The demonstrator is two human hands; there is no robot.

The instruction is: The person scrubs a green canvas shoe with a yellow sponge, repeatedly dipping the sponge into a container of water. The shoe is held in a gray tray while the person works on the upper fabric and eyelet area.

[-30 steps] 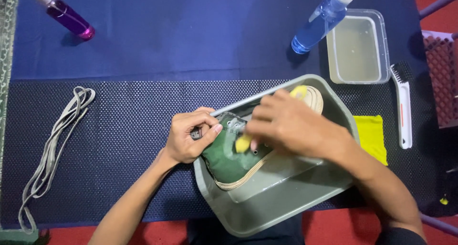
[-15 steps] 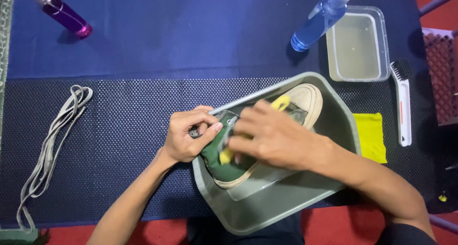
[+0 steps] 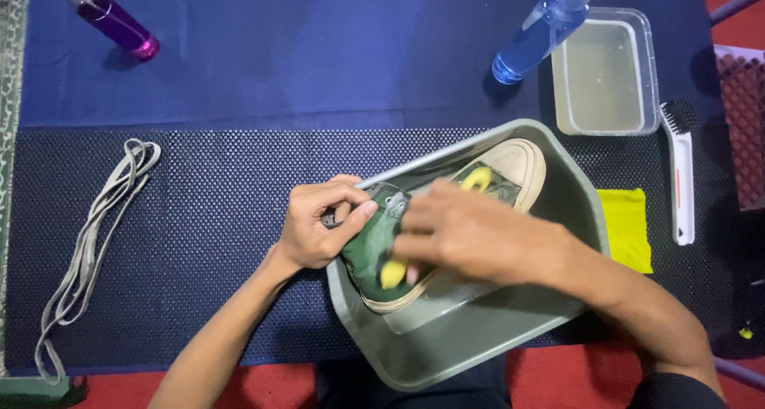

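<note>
A green high-top shoe (image 3: 374, 254) with a cream sole and toe cap lies on its side in a grey plastic basin (image 3: 478, 341). My left hand (image 3: 319, 222) pinches the shoe's collar at the basin's left rim. My right hand (image 3: 466, 234) grips a yellow brush (image 3: 393, 272), pressing it against the shoe's side near the heel. The other yellow end of the brush (image 3: 476, 178) pokes out above my fingers. Most of the brush is hidden under my hand.
Grey shoelaces (image 3: 88, 250) lie at the left on the dotted mat. A purple spray bottle (image 3: 115, 23) stands far left, a blue spray bottle (image 3: 542, 31) beside a clear tub of water (image 3: 604, 70). A white brush (image 3: 681, 170) and yellow cloth (image 3: 625, 226) lie right.
My right hand has slid with the yellow brush down the shoe's side toward the heel, uncovering the toe cap. My left hand has kept its hold on the collar.
</note>
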